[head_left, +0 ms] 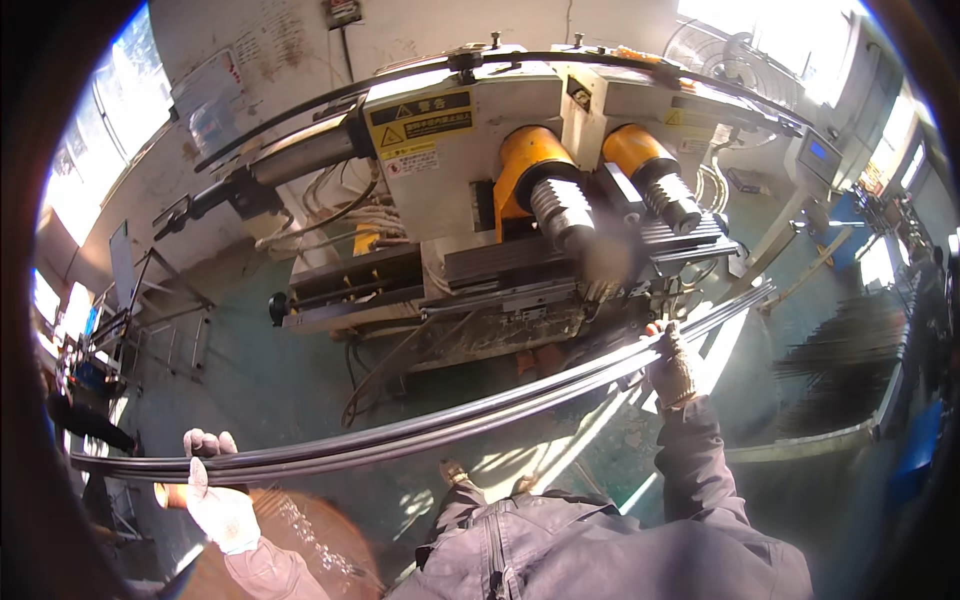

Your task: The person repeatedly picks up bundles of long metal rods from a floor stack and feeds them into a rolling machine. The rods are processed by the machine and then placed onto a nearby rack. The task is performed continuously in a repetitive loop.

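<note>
Across your gloved left hand [222, 512] and right hand [675, 372]: long grey rods [400, 437], both hands curled round them; machine [465, 165] beyond hands.

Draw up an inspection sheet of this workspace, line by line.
Surface: green floor, patched with sunlight.
Job's things: several long metal bars, held across the front of the body.
Clutter: dark, thin lengths piled at right.
Hands: gloved left hand and gloved right hand both hold the bars, each toward its own end.
Cables: pale hoses bunched at the machine's left side.
Surroundings: stained wall, bright windows, small screen.
</note>
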Tool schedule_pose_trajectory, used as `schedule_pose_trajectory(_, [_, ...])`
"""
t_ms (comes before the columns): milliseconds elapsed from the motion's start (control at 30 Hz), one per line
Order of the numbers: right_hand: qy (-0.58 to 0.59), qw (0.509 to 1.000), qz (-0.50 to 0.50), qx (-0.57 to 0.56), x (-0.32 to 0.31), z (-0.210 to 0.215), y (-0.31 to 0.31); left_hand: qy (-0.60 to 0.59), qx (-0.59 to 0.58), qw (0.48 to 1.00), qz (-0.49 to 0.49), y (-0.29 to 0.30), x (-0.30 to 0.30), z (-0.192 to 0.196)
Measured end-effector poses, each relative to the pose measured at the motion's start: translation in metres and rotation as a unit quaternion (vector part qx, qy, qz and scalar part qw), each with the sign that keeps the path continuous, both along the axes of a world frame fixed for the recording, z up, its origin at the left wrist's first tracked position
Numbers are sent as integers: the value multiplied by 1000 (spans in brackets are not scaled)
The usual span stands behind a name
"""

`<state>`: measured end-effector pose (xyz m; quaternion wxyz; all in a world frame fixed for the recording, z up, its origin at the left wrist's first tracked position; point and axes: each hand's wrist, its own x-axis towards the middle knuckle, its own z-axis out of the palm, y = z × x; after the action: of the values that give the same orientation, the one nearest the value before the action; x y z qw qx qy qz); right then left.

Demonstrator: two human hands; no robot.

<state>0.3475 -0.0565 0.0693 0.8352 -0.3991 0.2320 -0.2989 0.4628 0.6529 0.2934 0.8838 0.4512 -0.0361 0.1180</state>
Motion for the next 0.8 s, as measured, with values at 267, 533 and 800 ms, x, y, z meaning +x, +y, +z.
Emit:
schedule_pose_trajectory(267, [110,819,-197,-528,107,53,11,133,-38,990,3,-14,160,-90])
schedule_pose_trajectory(533, [270,648,-230,-674,182,82,-14,194,-54,972,-120,-113,269,-152])
schedule_pose_trajectory(800, [521,457,-135,-708,232,21,-60,207,-20,949,-235,-217,278,-161])
